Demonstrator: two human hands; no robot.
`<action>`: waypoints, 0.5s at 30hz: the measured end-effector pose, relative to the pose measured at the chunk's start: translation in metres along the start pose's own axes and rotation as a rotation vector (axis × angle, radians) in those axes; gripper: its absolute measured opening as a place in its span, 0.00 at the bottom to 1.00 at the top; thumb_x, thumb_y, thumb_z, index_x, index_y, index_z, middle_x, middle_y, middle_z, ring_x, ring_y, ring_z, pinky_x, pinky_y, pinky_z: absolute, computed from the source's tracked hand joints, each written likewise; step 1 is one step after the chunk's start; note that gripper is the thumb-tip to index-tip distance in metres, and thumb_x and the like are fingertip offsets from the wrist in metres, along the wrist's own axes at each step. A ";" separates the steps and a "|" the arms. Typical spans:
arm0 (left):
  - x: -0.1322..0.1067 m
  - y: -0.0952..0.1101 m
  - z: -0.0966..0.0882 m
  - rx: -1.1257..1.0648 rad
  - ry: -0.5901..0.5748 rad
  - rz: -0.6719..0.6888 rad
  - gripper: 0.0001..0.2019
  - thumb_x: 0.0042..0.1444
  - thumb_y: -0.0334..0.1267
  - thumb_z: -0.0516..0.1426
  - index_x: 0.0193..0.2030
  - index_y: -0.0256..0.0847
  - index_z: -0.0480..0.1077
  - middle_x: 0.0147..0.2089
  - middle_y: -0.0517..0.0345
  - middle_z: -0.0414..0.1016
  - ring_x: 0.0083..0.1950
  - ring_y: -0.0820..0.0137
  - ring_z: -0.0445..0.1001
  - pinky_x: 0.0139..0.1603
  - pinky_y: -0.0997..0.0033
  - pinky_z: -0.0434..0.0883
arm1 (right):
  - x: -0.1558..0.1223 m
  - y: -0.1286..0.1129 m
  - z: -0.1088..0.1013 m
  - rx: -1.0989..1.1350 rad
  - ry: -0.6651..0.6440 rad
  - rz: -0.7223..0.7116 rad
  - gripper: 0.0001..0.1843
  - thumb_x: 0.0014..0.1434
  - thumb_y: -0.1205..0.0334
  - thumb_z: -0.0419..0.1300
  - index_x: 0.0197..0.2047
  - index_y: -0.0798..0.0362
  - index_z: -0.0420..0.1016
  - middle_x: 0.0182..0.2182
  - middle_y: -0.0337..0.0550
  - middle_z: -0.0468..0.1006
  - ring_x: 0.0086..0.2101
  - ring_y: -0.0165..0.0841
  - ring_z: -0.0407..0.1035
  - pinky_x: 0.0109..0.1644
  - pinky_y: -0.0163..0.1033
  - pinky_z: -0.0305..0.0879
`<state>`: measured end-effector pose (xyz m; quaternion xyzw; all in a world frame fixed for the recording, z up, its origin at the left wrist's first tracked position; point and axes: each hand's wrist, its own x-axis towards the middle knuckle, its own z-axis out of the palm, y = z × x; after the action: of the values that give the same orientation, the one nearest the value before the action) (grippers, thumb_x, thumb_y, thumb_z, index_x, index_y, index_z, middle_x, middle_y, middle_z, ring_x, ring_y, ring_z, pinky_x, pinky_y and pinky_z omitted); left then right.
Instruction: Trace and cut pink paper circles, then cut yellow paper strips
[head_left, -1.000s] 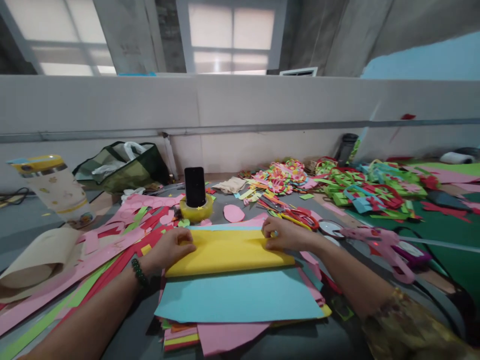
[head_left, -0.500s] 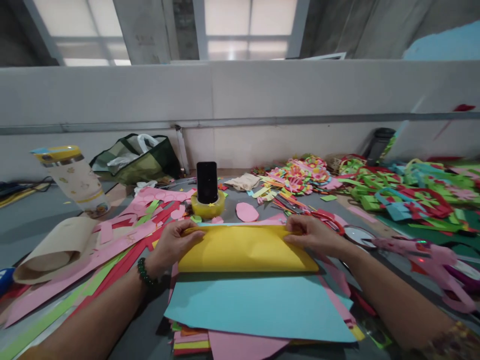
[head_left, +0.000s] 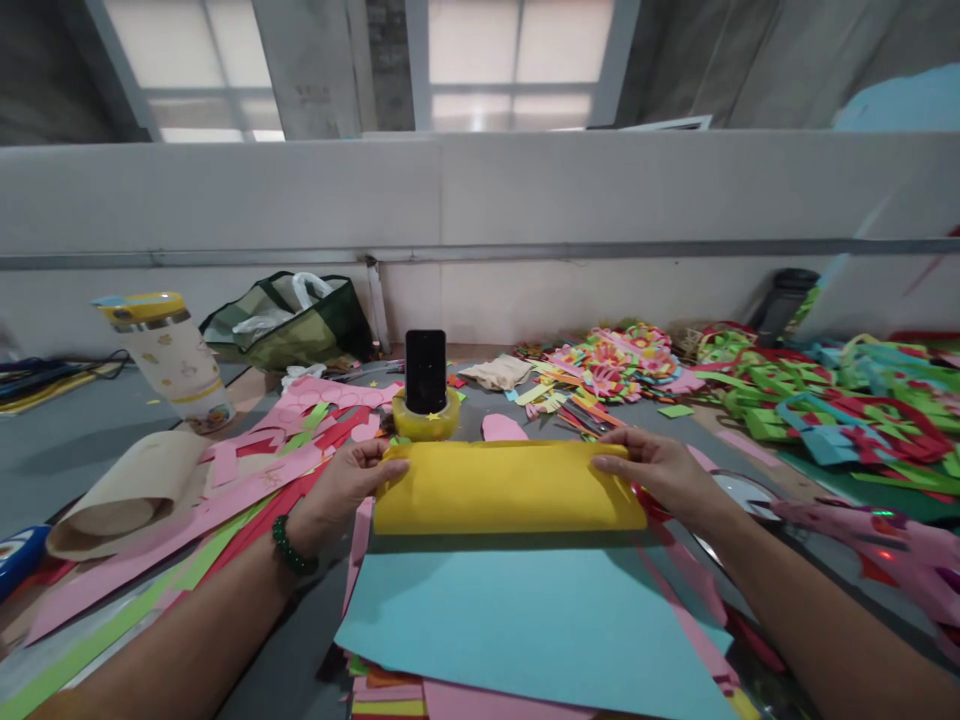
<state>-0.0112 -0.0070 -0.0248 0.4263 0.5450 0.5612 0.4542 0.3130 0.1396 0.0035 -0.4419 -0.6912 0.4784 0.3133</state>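
1. Yellow sheet: it is doubled over on itself into a long band and lies crosswise in front of us, at the far edge of the blue sheet. Its long edges look rounded, not creased. We cannot tell whether it is a loose roll or a soft fold.
2. Left hand: it is at the band's left end, with the fingers closed over the top edge and pinching the layers together. A green bead bracelet is on the wrist.
3. Right hand: it is at the right end, and the fingers are curled shut on the paper in the same way.
4. Blue sheet: it lies flat and unfolded on top of a stack of coloured sheets, directly beneath and nearer to us than the band.
5. Progress, in our judgement: the doubling-over of the yellow sheet is done and both ends are lined up. No sharp crease shows, and we see no tape or glue on it, so pressing and fastening appear to be left.
6. Just beyond the band: a phone stands upright in a yellow tape roll.
7. On the left of the surface: pink and red strips, a brown paper roll, a patterned bottle and a green bag.
8. On the right: finished paper flowers and green and red paper baskets, well apart from the hands.
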 end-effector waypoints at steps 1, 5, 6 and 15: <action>0.000 0.000 0.000 -0.001 0.009 -0.003 0.17 0.37 0.47 0.67 0.27 0.37 0.71 0.24 0.61 0.74 0.24 0.75 0.70 0.25 0.78 0.64 | 0.000 0.000 0.000 -0.009 -0.001 -0.003 0.26 0.34 0.45 0.70 0.31 0.54 0.73 0.27 0.43 0.78 0.29 0.36 0.72 0.30 0.37 0.66; -0.001 0.003 0.001 0.010 0.041 -0.004 0.18 0.37 0.49 0.67 0.24 0.36 0.70 0.21 0.63 0.71 0.22 0.77 0.66 0.24 0.79 0.61 | 0.000 0.002 0.001 0.016 -0.009 0.005 0.26 0.34 0.44 0.71 0.32 0.54 0.76 0.29 0.45 0.80 0.30 0.38 0.73 0.31 0.38 0.67; -0.001 0.003 0.002 0.013 0.043 -0.004 0.18 0.37 0.50 0.67 0.23 0.36 0.70 0.21 0.63 0.70 0.22 0.77 0.66 0.24 0.79 0.61 | 0.001 0.003 0.001 0.028 -0.008 0.011 0.26 0.34 0.44 0.71 0.32 0.54 0.76 0.29 0.45 0.80 0.30 0.38 0.73 0.32 0.38 0.68; -0.001 0.002 0.001 0.067 0.048 0.008 0.20 0.36 0.53 0.66 0.22 0.36 0.69 0.21 0.62 0.70 0.22 0.76 0.65 0.24 0.78 0.60 | 0.003 0.006 0.001 0.002 0.033 -0.023 0.26 0.34 0.43 0.70 0.32 0.54 0.77 0.29 0.46 0.81 0.30 0.39 0.74 0.32 0.40 0.70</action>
<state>-0.0104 -0.0073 -0.0223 0.4296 0.5728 0.5544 0.4242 0.3128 0.1427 -0.0029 -0.4414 -0.6904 0.4682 0.3305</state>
